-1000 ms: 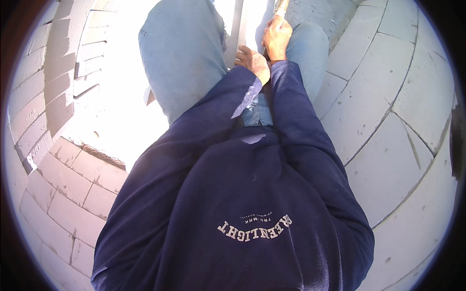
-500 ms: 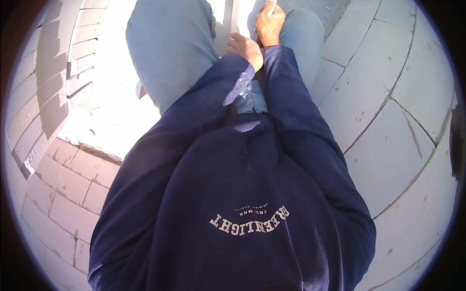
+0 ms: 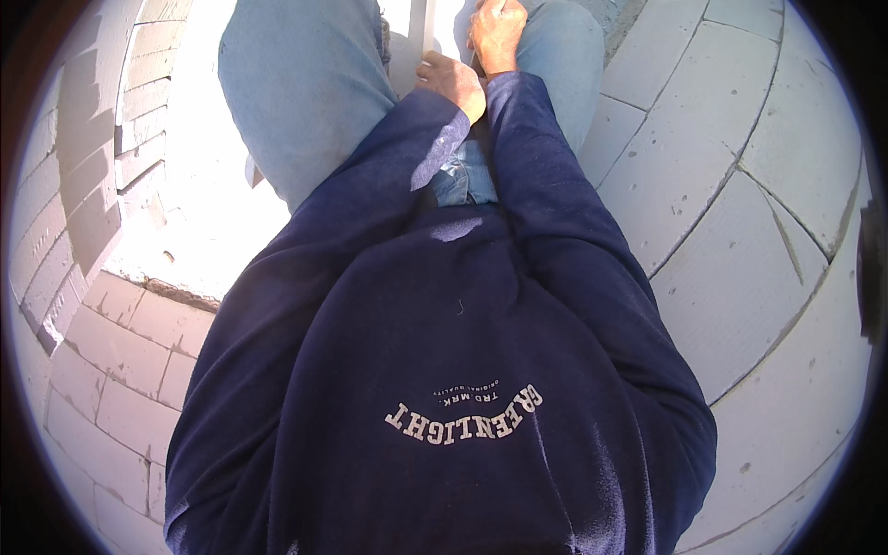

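At the top of the head view, both my hands are between my denim-clad knees. My left hand (image 3: 453, 85) is closed at the near end of a long, straight, pale bar (image 3: 428, 28), fingers curled against it. The bar runs away past the top edge. A little farther off and to the right, my right hand (image 3: 498, 35) is closed in a fist near my right knee. Whatever it grips is hidden by the fingers and cut off by the picture's edge. Just beside its wrist a small dark edge shows, too shaded to name.
Pale slabs (image 3: 684, 148) with dark joints spread on the right. Light bricks or blocks (image 3: 143, 102) line the far left, with more brickwork (image 3: 120, 370) at lower left. A glaring sunlit white surface (image 3: 185, 222) lies beside my left leg. My dark sweatshirt (image 3: 444, 342) fills the middle.
The whole view has shifted slightly, so hands, knees and bar appear a bit higher and more to the left. The pale tip seen above my right hand is out of view. Both hands stay closed.
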A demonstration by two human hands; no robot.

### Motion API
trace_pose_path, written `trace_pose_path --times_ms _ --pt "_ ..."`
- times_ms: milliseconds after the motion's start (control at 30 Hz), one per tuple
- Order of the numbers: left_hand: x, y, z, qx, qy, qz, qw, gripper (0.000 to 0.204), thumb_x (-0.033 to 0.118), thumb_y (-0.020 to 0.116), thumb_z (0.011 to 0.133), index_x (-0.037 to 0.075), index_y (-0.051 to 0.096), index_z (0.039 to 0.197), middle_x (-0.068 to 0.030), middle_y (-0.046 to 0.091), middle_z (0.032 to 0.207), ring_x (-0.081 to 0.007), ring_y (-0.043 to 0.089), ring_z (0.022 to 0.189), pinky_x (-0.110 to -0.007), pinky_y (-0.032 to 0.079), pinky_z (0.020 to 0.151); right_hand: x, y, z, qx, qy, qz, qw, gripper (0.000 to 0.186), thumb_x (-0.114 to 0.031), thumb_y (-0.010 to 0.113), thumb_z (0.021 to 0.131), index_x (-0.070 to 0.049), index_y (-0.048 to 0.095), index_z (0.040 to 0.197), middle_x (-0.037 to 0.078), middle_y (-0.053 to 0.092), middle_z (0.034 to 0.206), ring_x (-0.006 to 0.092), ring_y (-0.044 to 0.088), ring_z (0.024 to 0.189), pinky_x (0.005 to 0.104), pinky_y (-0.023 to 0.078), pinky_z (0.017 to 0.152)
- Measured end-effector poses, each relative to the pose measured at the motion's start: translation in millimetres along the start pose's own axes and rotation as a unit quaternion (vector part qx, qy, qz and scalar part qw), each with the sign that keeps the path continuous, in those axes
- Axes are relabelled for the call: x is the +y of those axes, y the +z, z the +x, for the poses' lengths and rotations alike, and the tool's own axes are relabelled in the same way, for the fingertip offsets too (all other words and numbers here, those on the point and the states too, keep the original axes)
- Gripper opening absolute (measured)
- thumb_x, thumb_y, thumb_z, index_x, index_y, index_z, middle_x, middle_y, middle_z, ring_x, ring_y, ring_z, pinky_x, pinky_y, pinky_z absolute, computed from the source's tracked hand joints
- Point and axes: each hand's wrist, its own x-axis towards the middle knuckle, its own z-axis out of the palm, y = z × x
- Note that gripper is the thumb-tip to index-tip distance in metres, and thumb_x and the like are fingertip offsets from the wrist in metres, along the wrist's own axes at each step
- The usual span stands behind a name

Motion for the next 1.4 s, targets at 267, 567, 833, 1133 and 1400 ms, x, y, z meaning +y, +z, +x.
trace_pose_path --times_ms 267,567,833,1133,1400 --pt "3.7 -9.1 0.8 -0.065 -0.025 -0.044 0.997 0.042 0.019 0.055 0.098 -0.001 0.042 0.133 -0.0239 0.056 0.129 -0.0410 0.061 0.120 -0.050 0.051 0.100 13.9 3.0 -3.0 -0.007 -0.027 -0.047 0.999 0.021 -0.015 0.054 0.094 -0.002 0.069 0.087 0.024 0.067 0.084 0.0421 0.065 0.081 0.0502 0.050 0.074" --pt "2.1 6.1 1.6 0.002 -0.024 -0.024 0.999 0.045 0.021 0.067 0.093 0.000 0.047 0.127 -0.0193 0.060 0.122 -0.0365 0.065 0.114 -0.047 0.056 0.093 11.3 5.9 -2.4 0.018 -0.036 -0.023 0.999 0.021 -0.014 0.054 0.094 -0.001 0.068 0.086 0.023 0.067 0.083 0.0428 0.064 0.081 0.0501 0.050 0.073" --pt "5.0 -8.8 3.3 -0.059 -0.039 -0.049 0.996 0.047 0.021 0.064 0.095 0.000 0.045 0.132 -0.0222 0.057 0.128 -0.0389 0.062 0.119 -0.049 0.052 0.099 8.9 5.7 -2.9 0.005 -0.001 -0.023 1.000 0.022 -0.017 0.055 0.095 -0.002 0.068 0.088 0.023 0.067 0.085 0.0427 0.064 0.084 0.0509 0.050 0.076" --pt "-6.7 -26.5 -1.8 -0.117 0.001 -0.107 0.987 0.049 0.016 0.062 0.096 -0.001 0.039 0.136 -0.0277 0.051 0.136 -0.0447 0.054 0.128 -0.053 0.045 0.109 -40.1 -12.3 -0.4 0.038 0.184 0.209 0.960 0.059 -0.046 0.049 0.108 0.003 0.058 0.075 0.008 0.054 0.055 0.0189 0.052 0.043 0.0365 0.041 0.042" --pt "-13.5 -54.1 0.9 -0.216 0.024 -0.137 0.966 0.084 0.018 0.076 0.078 0.003 0.029 0.146 -0.0301 0.044 0.144 -0.0476 0.045 0.138 -0.052 0.036 0.118 -73.6 -58.3 31.0 -0.081 0.370 0.256 0.889 0.059 -0.055 0.051 0.105 -0.001 0.055 0.082 0.004 0.050 0.057 0.0128 0.047 0.040 0.0305 0.037 0.035"
